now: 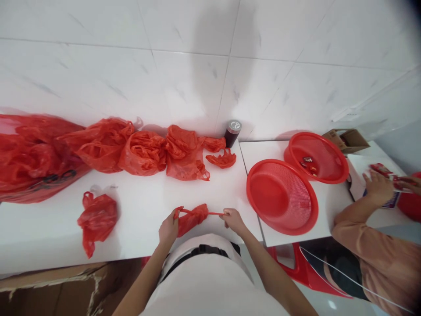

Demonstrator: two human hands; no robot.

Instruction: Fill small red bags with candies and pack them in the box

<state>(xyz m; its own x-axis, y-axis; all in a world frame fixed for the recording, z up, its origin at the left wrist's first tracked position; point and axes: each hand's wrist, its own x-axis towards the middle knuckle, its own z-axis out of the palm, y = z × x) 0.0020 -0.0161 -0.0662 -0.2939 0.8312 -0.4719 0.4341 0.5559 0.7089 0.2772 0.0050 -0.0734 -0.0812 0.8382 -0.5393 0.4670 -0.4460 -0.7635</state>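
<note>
My left hand (169, 228) is closed around a small bunched red plastic bag (194, 217) at the near edge of the white counter (148, 206). My right hand (232, 218) pinches a thin stretched handle of the same bag, pulled out to the right. The bag hangs taut between both hands, just above the counter edge.
A row of crumpled red bags (144, 151) lies along the tiled wall, and one knotted bag (97, 219) sits at the left. A dark can (233, 132) stands at the wall. Two red mesh baskets (281, 197) (317, 157) lie right. Another person's hand (378, 186) works at the far right.
</note>
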